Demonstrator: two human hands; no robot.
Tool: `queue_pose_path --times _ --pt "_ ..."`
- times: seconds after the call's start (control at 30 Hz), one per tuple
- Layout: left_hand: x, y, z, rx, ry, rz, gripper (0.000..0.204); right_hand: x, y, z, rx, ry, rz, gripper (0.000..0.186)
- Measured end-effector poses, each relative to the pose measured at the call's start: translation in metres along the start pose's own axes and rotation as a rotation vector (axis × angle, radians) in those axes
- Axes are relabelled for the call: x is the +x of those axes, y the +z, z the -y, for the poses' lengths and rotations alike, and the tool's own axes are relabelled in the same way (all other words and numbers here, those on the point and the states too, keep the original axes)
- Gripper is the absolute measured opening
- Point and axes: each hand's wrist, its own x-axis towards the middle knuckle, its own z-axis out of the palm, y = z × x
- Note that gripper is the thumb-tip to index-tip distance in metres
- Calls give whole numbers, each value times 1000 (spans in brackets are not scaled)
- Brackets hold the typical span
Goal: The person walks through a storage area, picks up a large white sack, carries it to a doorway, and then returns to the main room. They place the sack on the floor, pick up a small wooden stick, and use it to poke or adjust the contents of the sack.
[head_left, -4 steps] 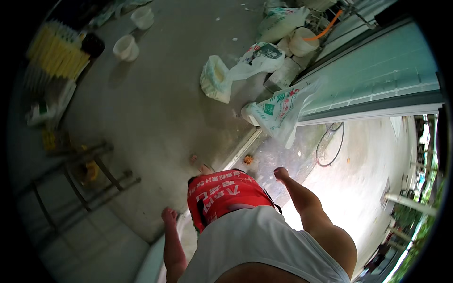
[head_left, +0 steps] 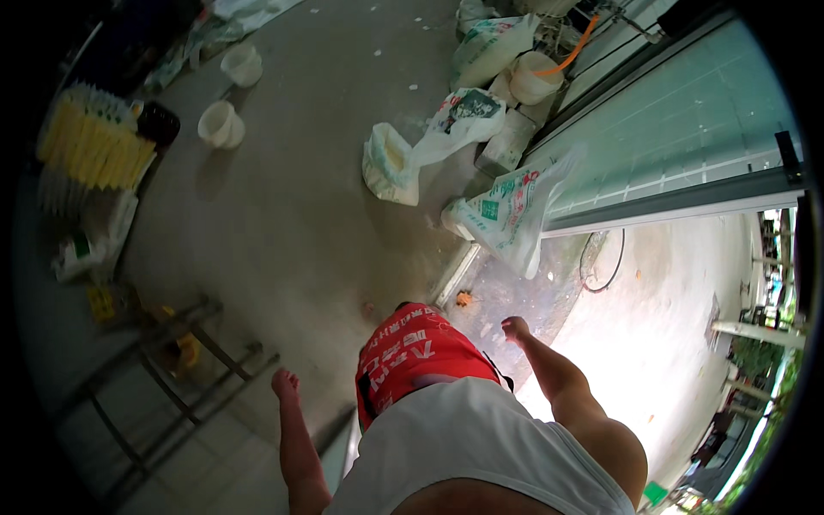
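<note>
My left hand (head_left: 286,384) hangs at my left side with its fingers curled in, near the metal ladder-like frame (head_left: 167,390), and nothing shows in it. On the other side my right hand (head_left: 515,330) is held out over the doorway floor, loosely closed, with no object visible in it. Between the two, a red apron (head_left: 421,348) with white print covers my front below a white shirt (head_left: 472,429). Neither hand touches anything. Closest ahead of the right hand is a white plastic bag (head_left: 511,215) with green and red print, by the door edge.
A glass door (head_left: 669,137) runs along the right, with bright paving (head_left: 652,343) outside. An open sack (head_left: 392,167) stands ahead. White buckets (head_left: 221,126) and a stack of yellow items (head_left: 94,142) are on the left. A dark hose (head_left: 614,279) lies outside.
My left hand has swung outward to the left, while the right hand has shifted slightly. The view has moved forward and turned a little, so the doorway threshold is now closer to me.
</note>
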Motion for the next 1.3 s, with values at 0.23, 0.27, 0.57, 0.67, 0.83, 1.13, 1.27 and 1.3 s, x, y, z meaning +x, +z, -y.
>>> queue_pose_path --times 0.23,0.27,0.57,0.67,0.83,1.13,1.27,1.3 --pt "137 108 -173 58 99 221 7 51 18 101 -278 -225 160 29" --pt "147 137 -188 71 98 245 9 57 22 109 -275 -184 132 30" --pt "163 231 -258 307 -65 76 9 173 -121 299 -533 -354 -52 31" --pt "204 232 -284 186 -165 112 11 253 -204 349 -367 -313 -138 24" --pt "236 305 -381 163 -154 60 22 331 -369 490 584 -161 -404 21" --pt "384 523 -566 256 -122 339 21 442 -490 607 814 -53 -534 25" --pt "420 653 -684 434 -82 234 17 453 -414 600 746 344 -334 24" --pt "436 691 -717 479 -56 350 13 451 -418 612 772 444 -236 24"
